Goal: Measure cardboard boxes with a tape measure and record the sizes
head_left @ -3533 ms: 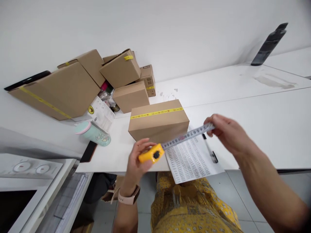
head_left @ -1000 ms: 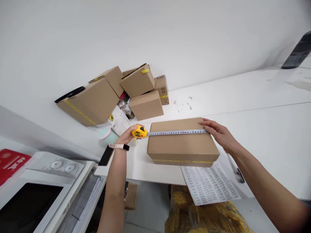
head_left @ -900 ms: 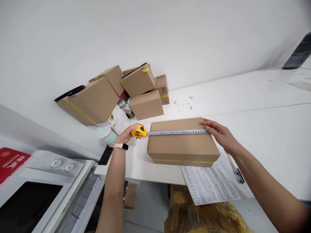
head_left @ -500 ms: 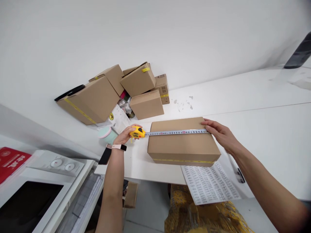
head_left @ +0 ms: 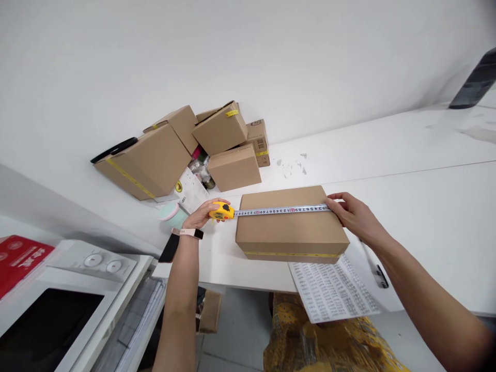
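Observation:
A brown cardboard box [head_left: 290, 228] lies on the white table [head_left: 411, 217] in front of me, with yellow tape along its near side. My left hand [head_left: 197, 217] is closed around a yellow tape measure [head_left: 222, 211], just off the box's left edge. Its pulled-out blade [head_left: 271, 211] runs straight across the top of the box, figures facing up. At the right edge, my right hand [head_left: 353, 216] pinches the blade's end against the box. The fingertips cover the very tip of the blade.
Several cardboard boxes [head_left: 234, 168] are grouped at the back left. A mint-coloured cup [head_left: 170, 213] and a black phone [head_left: 169, 249] lie by my left wrist. Printed sheets [head_left: 329, 292] and a black pen [head_left: 382, 276] are at the near right. A microwave [head_left: 50, 320] stands lower left.
My left hand has shifted slightly right with the tape measure, nearer the box. My right fingers have moved a little at the box's right edge; the blade still spans the top.

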### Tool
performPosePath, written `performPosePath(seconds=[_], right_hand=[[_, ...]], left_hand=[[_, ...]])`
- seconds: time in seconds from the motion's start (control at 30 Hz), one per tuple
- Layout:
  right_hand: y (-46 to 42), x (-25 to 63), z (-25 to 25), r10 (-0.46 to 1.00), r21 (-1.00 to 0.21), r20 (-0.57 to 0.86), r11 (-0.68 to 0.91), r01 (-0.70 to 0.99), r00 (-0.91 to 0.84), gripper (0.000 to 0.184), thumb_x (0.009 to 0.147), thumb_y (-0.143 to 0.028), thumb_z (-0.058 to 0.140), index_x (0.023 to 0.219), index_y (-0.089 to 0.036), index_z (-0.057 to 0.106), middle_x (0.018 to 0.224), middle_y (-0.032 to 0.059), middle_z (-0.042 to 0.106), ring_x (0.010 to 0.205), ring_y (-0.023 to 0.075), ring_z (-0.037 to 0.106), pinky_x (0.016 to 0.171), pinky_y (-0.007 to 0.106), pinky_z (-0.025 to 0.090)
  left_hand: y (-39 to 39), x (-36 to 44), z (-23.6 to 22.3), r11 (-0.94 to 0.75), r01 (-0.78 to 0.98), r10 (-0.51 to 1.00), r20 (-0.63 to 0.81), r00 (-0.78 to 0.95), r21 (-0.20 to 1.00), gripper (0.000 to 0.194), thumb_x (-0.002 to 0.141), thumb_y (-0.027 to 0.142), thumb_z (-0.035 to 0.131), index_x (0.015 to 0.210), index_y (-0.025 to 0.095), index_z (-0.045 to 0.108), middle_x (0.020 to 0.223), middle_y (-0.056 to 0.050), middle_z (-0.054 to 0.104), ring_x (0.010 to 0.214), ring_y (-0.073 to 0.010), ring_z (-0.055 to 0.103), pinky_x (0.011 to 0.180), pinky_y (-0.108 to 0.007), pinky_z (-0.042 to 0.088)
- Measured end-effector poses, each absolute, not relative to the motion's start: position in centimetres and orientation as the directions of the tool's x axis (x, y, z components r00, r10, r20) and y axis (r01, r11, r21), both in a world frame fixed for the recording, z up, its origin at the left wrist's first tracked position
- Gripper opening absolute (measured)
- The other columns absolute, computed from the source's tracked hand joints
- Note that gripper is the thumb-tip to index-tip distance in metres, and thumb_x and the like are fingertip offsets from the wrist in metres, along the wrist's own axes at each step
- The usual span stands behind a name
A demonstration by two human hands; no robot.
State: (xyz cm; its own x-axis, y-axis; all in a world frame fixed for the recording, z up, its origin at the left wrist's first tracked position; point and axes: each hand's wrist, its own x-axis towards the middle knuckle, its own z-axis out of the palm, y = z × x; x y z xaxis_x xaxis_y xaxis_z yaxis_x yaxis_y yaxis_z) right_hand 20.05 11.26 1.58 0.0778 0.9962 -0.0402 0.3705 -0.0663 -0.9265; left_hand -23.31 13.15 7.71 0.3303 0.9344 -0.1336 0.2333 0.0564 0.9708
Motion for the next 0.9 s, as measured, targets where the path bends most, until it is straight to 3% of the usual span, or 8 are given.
performPosePath(seconds=[0.13,0.27,0.37,0.47,0.57,0.63,0.73,0.9], right_hand=[[11.5,20.1,1.8,0.997,-0.903,0.022,-0.010,0.430,0.069,0.041,0.086,-0.057,0.059,0.112,-0.025,0.065,0.073,0.0023,0.068,0.065,0.0206,0.063,0.061,0.034,0.048],[11.9,21.0,3.0,0.995,-0.928,0.069,0.037,0.371,0.074,0.043,0.083,-0.062,0.061,0.091,-0.021,0.069,0.067,0.0039,0.063,0.060,0.0183,0.058,0.058,0.034,0.048],[12.3,21.8,5.3,0.986,-0.942,0.145,0.114,0.315,0.077,0.045,0.081,-0.065,0.063,0.082,-0.019,0.067,0.067,0.0051,0.060,0.060,0.0168,0.055,0.058,0.033,0.047],[13.1,21.7,7.8,0.979,-0.932,0.202,0.203,0.299,-0.034,0.046,0.082,-0.066,0.063,0.082,-0.020,0.067,0.075,0.0062,0.062,0.065,0.0161,0.053,0.061,0.032,0.046],[14.8,20.3,9.1,0.937,-0.923,0.164,0.256,0.288,-0.310,0.049,0.079,-0.069,0.063,0.078,-0.020,0.066,0.075,0.0049,0.061,0.069,0.0158,0.050,0.064,0.030,0.043],[16.4,18.8,9.1,0.884,-0.912,0.107,0.269,0.308,-0.455,0.052,0.076,-0.072,0.064,0.075,-0.020,0.064,0.072,0.0033,0.058,0.068,0.0153,0.047,0.064,0.030,0.040],[19.3,16.6,8.6,0.821,-0.911,0.060,0.277,0.304,-0.568,0.053,0.073,-0.072,0.067,0.075,-0.019,0.063,0.072,0.0016,0.056,0.068,0.0140,0.045,0.064,0.029,0.037],[23.1,14.3,7.2,0.818,-0.942,0.082,0.250,0.225,-0.569,0.052,0.065,-0.066,0.078,0.075,-0.017,0.063,0.073,0.0017,0.059,0.070,0.0138,0.049,0.068,0.030,0.039]], left_hand=[[12.3,-21.7,8.7,0.028,0.197,0.945,-0.091,0.314,0.980,0.048,0.078,0.044,0.069,0.115,0.013,0.065,0.095,-0.012,0.072,0.073,-0.0219,0.068,0.058,-0.025,0.048],[10.0,-19.8,11.4,-0.021,0.195,0.954,-0.038,0.296,0.981,0.047,0.078,0.041,0.072,0.116,0.014,0.066,0.094,-0.010,0.072,0.074,-0.0223,0.068,0.059,-0.025,0.047],[6.5,-17.7,12.4,-0.020,0.201,0.953,-0.042,0.299,0.979,0.055,0.077,0.037,0.074,0.128,0.017,0.063,0.107,-0.012,0.071,0.086,-0.0263,0.068,0.064,-0.027,0.050],[2.2,-14.2,10.5,0.119,0.105,0.870,-0.154,0.467,0.987,0.073,0.075,0.028,0.080,0.142,0.027,0.053,0.124,-0.014,0.065,0.097,-0.0283,0.066,0.069,-0.030,0.055],[-1.5,-9.5,6.2,0.382,-0.162,0.755,-0.207,0.622,0.910,0.085,0.067,0.033,0.086,0.144,0.033,0.050,0.129,-0.013,0.061,0.081,-0.0200,0.066,0.069,-0.033,0.059],[-3.0,-6.3,3.7,0.426,-0.325,0.804,-0.188,0.564,0.845,0.080,0.064,0.040,0.087,0.137,0.030,0.057,0.118,-0.012,0.064,0.075,-0.0183,0.066,0.067,-0.033,0.059],[-3.4,-2.4,2.3,0.347,-0.489,0.910,-0.160,0.383,0.801,0.059,0.066,0.048,0.082,0.117,0.024,0.066,0.110,-0.012,0.064,0.069,-0.0188,0.065,0.064,-0.037,0.058],[-1.1,0.0,3.5,0.300,-0.549,0.953,-0.215,0.216,0.780,0.055,0.067,0.060,0.077,0.103,0.020,0.067,0.114,-0.014,0.065,0.066,-0.0200,0.064,0.074,-0.047,0.056]])
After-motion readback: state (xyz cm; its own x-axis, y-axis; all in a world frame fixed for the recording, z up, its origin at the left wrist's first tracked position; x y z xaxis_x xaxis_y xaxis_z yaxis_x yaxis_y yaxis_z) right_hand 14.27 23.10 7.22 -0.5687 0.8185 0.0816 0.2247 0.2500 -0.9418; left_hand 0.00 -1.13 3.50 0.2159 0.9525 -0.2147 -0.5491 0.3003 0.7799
